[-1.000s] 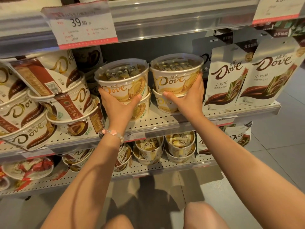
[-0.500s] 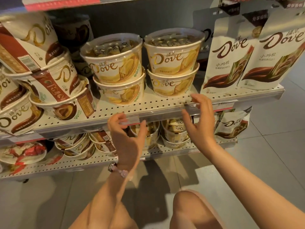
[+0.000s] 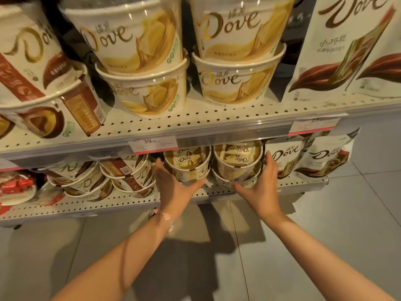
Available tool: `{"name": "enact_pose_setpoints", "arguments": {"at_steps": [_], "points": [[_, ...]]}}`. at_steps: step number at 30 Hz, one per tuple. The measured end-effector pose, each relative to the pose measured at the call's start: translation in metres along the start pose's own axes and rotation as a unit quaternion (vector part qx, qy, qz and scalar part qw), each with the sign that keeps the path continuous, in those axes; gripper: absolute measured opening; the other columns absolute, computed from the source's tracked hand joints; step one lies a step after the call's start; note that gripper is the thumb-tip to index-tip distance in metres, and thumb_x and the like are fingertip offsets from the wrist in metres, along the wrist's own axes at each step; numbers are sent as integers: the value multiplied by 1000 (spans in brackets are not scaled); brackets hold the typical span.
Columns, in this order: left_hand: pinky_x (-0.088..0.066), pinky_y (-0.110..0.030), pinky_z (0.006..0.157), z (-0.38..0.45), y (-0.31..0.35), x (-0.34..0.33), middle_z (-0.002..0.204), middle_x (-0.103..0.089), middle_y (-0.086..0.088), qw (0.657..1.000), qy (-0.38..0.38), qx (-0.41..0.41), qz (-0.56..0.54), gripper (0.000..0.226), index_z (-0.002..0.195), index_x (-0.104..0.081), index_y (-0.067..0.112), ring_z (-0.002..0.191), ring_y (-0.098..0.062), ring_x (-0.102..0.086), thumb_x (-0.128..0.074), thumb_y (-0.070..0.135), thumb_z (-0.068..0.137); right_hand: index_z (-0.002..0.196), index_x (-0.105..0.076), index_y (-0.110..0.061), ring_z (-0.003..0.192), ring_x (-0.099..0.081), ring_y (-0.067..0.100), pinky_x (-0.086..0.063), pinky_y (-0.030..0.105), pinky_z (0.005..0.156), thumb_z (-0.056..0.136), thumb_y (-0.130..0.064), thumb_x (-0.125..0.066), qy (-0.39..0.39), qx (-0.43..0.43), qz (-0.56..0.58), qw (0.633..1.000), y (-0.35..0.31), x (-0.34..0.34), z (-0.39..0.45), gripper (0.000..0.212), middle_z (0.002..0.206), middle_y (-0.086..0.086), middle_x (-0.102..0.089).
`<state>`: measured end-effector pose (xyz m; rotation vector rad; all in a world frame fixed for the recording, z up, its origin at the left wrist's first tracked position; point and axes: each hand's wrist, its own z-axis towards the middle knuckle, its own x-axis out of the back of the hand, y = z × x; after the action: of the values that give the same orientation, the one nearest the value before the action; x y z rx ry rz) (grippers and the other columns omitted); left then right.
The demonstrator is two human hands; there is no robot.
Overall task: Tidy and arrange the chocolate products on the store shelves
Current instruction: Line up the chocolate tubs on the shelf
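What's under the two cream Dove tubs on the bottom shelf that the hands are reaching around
Each top tub sits on another cream tub, stacked on the perforated bottom shelf. The left hand and right hand partly cover the lower tubs.

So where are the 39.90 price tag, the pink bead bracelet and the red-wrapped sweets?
White 39.90 price tag [image 3: 153, 144]: head view, its printed face.
Pink bead bracelet [image 3: 166, 217]: head view, beads across the left wrist.
Red-wrapped sweets [image 3: 15, 185]: head view, wrappers' middle.

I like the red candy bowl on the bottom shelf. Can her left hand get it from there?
Probably yes, though not straight away. The left hand is by the yellow tubs. Brown tubs stand between it and the red candy bowl, but the shelf front is open.
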<state>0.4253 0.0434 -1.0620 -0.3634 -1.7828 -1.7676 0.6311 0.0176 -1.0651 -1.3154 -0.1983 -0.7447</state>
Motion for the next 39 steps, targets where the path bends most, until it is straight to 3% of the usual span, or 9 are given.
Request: {"name": "enact_pose_setpoints", "arguments": {"at_steps": [6,10,16,21,23,27,31,34,39], "points": [[-26,0,97,20,-23,-23,133,-41,3,992,52,-77,-90,125,138,-20,11,115,-2,-43,-90,46,40,148,-10,-8,136,-26,16,-20,23,114,58,-22,-88,33,6,78,996,25,-31,18,120,142,7,-30],[-37,-23,104,30,-34,-32,135,-46,-3,990,52,-33,-130,137,145,-11,15,123,-12,-46,-89,46,37,149,-8,-15,138,-25,15,-23,32,116,59,-20,-87,48,-21,115,992,33,-44,16,120,146,2,-28],[-43,-33,100,42,-44,-31,129,-50,0,989,26,-6,-142,125,140,-19,24,117,-12,-48,-89,41,38,150,-1,-24,139,-27,15,-24,29,113,60,-22,-88,49,-78,127,988,38,-59,15,125,153,0,-27],[-54,-20,82,47,-55,-5,114,-53,7,982,-91,-29,-163,97,114,-34,25,104,-8,-58,-85,47,35,146,-17,-18,133,-32,21,-34,45,110,54,-29,-89,109,-99,60,987,27,-67,14,117,142,5,-36],[-53,-29,89,49,-58,3,117,-55,4,974,-126,-36,-184,85,112,-37,25,107,-8,-59,-85,39,44,146,-17,-16,134,-28,22,-31,46,111,55,-31,-89,121,-99,45,987,23,-71,10,117,143,8,-32],[-47,-38,99,47,-64,5,121,-55,5,973,-125,-48,-190,69,121,-41,24,111,-4,-57,-82,17,66,144,-21,-16,134,-25,16,-29,37,112,55,-23,-90,90,-70,51,992,26,-68,0,113,143,6,-30],[-33,-45,110,42,-53,-14,146,-32,-4,987,-46,0,-154,120,145,-11,28,134,-20,-35,-89,28,53,142,-21,-18,122,-38,6,-33,10,97,58,-16,-87,52,-70,93,992,33,-63,-1,106,135,-4,-36],[-28,-30,103,38,-43,-31,149,-21,-6,992,30,14,-122,135,146,-4,23,135,-21,-28,-91,32,44,139,-19,-21,112,-46,4,-37,-3,75,60,-12,-86,30,-96,122,987,36,-61,6,103,127,-7,-43],[-35,-27,99,38,-48,-30,138,-40,-2,989,49,16,-138,123,143,-17,23,123,-15,-41,-92,32,46,148,-6,-21,134,-35,19,-36,38,110,60,-13,-86,24,-131,121,984,37,-58,18,119,148,4,-33]]}}
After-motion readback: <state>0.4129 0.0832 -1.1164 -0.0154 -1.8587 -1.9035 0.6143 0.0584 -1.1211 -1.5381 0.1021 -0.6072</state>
